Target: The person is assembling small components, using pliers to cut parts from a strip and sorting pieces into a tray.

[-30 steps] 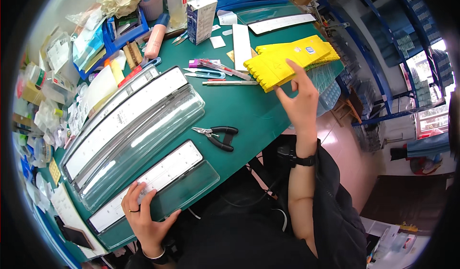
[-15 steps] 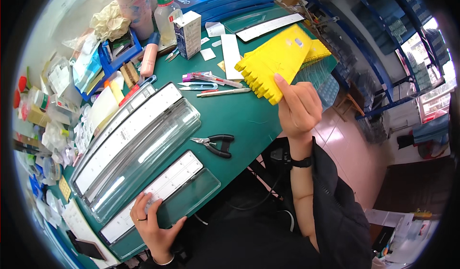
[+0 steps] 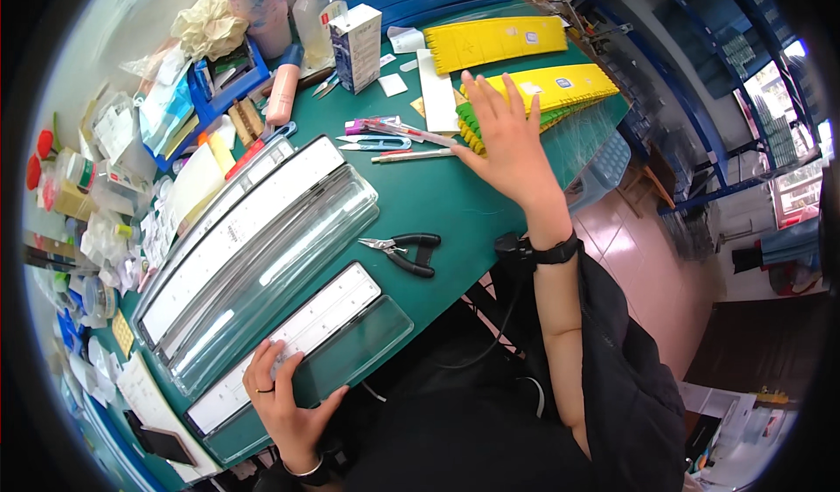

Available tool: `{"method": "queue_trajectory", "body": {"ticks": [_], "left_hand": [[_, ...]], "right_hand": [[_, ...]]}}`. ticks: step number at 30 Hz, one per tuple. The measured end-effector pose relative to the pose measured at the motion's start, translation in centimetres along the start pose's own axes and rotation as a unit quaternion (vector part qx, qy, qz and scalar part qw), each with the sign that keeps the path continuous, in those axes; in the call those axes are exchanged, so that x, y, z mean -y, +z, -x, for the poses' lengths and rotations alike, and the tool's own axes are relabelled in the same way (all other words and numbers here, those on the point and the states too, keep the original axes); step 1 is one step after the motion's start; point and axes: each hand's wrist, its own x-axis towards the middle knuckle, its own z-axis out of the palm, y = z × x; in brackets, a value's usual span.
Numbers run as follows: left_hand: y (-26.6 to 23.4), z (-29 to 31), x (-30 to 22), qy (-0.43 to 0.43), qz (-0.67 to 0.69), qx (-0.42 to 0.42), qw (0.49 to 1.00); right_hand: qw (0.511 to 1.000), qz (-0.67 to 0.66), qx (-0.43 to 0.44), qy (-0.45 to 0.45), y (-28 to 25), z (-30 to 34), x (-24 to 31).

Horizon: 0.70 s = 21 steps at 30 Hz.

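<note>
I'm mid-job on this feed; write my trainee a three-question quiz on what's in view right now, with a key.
1. True or false: the pliers have red handles.
2. Which hand has its fingers on the narrow white strip?
3. What colour shows below the yellow piece by the right hand? A) blue B) green C) pink

Key:
1. False; the handles are black.
2. The left hand.
3. B, green.

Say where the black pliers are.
In the head view, the pliers lie centrally on the green tabletop, just beyond the right end of the narrow case under the left hand.
</note>
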Motion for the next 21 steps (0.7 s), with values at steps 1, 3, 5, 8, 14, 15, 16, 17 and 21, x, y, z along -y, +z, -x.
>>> {"method": "queue_trajectory", "body": {"ticks": [1,3,5,8,14,15,16,17,21], "left_hand": [[0.1,0.0,0.0,-0.004,-0.001,0.001,1.000],[0.1,0.1,0.1,-0.005,0.001,-0.001,1.000],[0.0,0.2,0.1,-0.009,0.003,0.001,1.000],[0.0,0.2,0.1,-0.010,0.005,0.002,1.000],[0.0,0.1,0.1,-0.003,0.004,0.000,1.000],[0.0,0.1,0.1,-0.001,0.003,0.000,1.000],[0.0,0.0,0.1,-0.004,0.004,0.001,1.000],[0.0,0.0,0.1,-0.005,0.004,0.002,1.000],[0.0,0.1,0.3,-0.010,0.012,0.009,1.000]], "right_hand": [[1.000,-0.002,0.003,-0.003,-0.2,-0.2,-0.4],[1.000,-0.006,0.020,-0.018,-1.4,-0.9,-0.8],[0.999,-0.002,0.033,-0.031,-1.4,-1.7,-2.1],[0.991,0.007,0.136,-0.017,-1.5,-3.0,-3.5],[0.978,-0.042,0.198,-0.043,-2.5,-3.4,-4.4],[0.971,-0.049,0.229,-0.043,-2.7,-3.4,-4.3],[0.971,-0.049,0.231,-0.044,-3.1,-3.0,-4.2],[0.968,-0.065,0.236,-0.059,-3.6,-2.5,-4.2],[0.966,-0.072,0.215,-0.125,-3.9,-0.8,-5.1]]}}
